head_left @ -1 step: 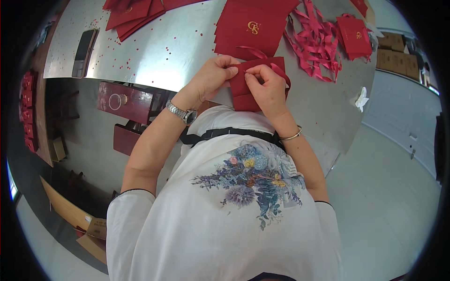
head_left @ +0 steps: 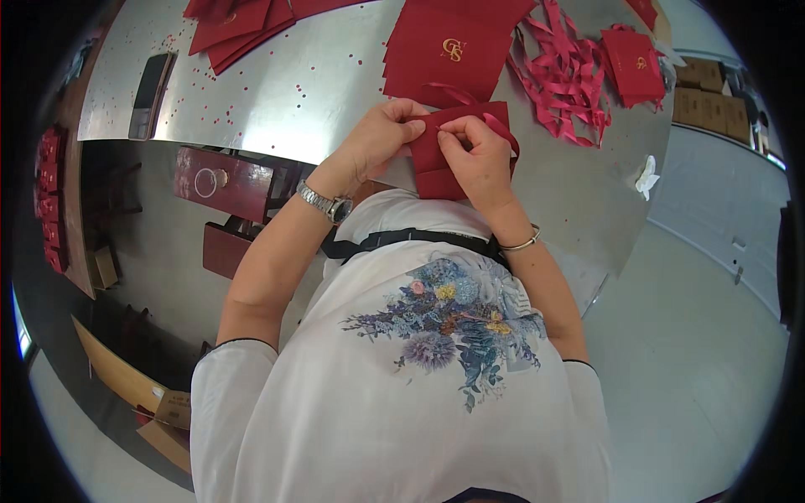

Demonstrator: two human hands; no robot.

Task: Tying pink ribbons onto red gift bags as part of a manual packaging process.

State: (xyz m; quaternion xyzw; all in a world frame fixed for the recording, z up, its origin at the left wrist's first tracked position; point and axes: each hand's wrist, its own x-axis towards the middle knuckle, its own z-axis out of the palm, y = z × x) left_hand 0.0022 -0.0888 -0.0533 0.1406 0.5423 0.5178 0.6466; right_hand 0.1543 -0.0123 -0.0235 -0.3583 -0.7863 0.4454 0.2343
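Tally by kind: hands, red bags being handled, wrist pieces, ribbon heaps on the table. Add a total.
Hands: 2 (left hand, right hand)
Red bag in hand: 1
Wristwatch: 1
Bracelet: 1
Ribbon heap: 1
Total: 6

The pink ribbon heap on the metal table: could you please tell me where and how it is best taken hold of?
Probably pinch a strand at the near end of the ribbon heap, coming from the near side with the right hand once free: strands look sparser there, the middle is tangled, and the stack of red packets borders its left.
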